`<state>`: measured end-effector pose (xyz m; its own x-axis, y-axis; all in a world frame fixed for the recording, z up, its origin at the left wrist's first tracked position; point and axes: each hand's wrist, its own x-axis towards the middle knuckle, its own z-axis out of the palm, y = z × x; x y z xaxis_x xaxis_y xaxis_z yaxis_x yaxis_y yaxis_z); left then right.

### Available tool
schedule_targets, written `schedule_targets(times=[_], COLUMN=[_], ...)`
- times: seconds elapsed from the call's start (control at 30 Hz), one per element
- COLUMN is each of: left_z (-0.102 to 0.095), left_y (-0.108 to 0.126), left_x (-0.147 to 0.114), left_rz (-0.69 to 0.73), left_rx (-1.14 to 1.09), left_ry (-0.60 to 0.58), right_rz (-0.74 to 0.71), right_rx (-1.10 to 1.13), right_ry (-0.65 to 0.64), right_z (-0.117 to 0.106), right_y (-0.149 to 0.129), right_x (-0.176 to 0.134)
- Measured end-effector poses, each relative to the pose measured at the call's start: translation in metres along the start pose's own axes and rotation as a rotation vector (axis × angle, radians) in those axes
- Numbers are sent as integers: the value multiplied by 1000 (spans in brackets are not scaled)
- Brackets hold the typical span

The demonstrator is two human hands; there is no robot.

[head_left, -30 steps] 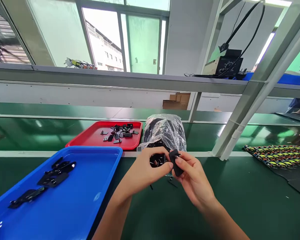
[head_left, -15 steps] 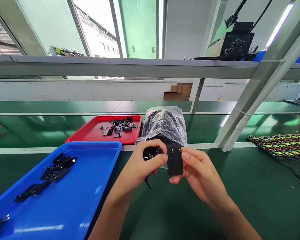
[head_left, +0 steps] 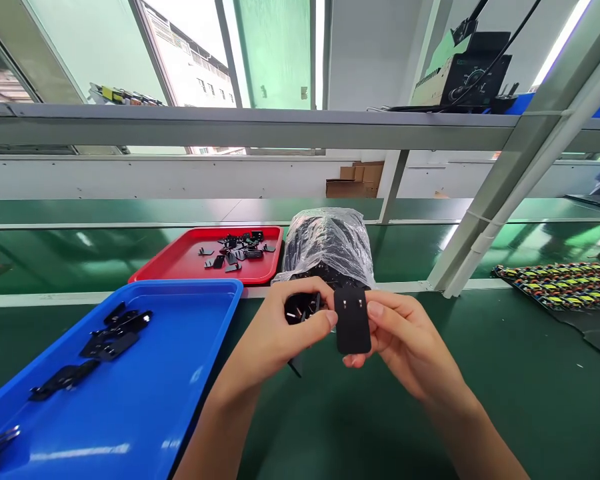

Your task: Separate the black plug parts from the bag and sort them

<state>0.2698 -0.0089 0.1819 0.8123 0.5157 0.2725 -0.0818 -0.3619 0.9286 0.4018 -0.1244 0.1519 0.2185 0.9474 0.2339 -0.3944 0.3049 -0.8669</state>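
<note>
Between my two hands, a flat black rectangular plate (head_left: 353,327) with rounded lower corners and two small metal prongs near its top stands upright, facing me. My right hand (head_left: 397,333) pinches its right edge with thumb and fingers. Curled round a black part with shiny metal bits (head_left: 300,308), my left hand (head_left: 300,323) touches the plate's left edge with its thumb tip. A thin dark piece hangs below the left fingers. How the plate and the black part meet is hidden by my fingers. Just behind sits a clear plastic bag (head_left: 330,237) of dark parts.
A blue tray (head_left: 180,373) with several black assemblies lies at left. Behind it, a red tray (head_left: 180,257) holds small black parts. A mat with rows of colourful components (head_left: 560,283) is at right, past a slanted metal post (head_left: 485,220). A shelf beam crosses above.
The view has shifted slightly. Both hands keep the same hold, and the black plate sits in nearly the same place.
</note>
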Motion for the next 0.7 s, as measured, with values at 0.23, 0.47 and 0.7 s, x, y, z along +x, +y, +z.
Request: schedule_targets(times=[0.23,0.47,0.7], left_z=[1,0,3], left_y=[0,-2,2], left_x=[1,3,1], left_rz=[-21,1,1], left_rx=[-20,-8,159], left_ry=[-1,-3,50], right_rz=[53,30,-30], right_rx=[81,82,-85], right_ry=[6,0,72], right_z=[0,1,-3], right_y=[1,3,3], right_x=[1,2,5])
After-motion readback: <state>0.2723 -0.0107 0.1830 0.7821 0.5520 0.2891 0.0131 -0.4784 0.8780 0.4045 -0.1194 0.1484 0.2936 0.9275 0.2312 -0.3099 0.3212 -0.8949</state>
